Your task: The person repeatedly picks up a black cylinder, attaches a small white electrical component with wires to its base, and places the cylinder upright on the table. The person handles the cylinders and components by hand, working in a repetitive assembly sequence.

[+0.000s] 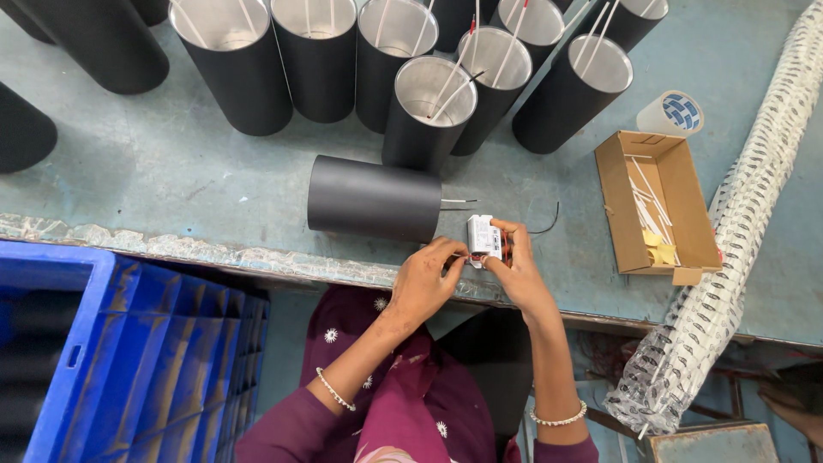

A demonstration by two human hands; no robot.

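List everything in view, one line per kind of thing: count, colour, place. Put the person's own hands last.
lying cylinder: one, black, on its side at the near table edge, thin wires out of its right end.
upright cylinders: about ten or more, black outside, silvery inside, along the far side; several hold white wires.
small module: one, white, between both hands.
cardboard box: one, brown, open, right of the hands, with white strips and yellow bits inside.
tape roll: one, white with a blue pattern, beyond the box.
bagged bundle: one, clear wrap, long, along the right edge.
crate: one, blue, lower left.
table: one, grey-green.
left hand: touching the module.
right hand: gripping the module.
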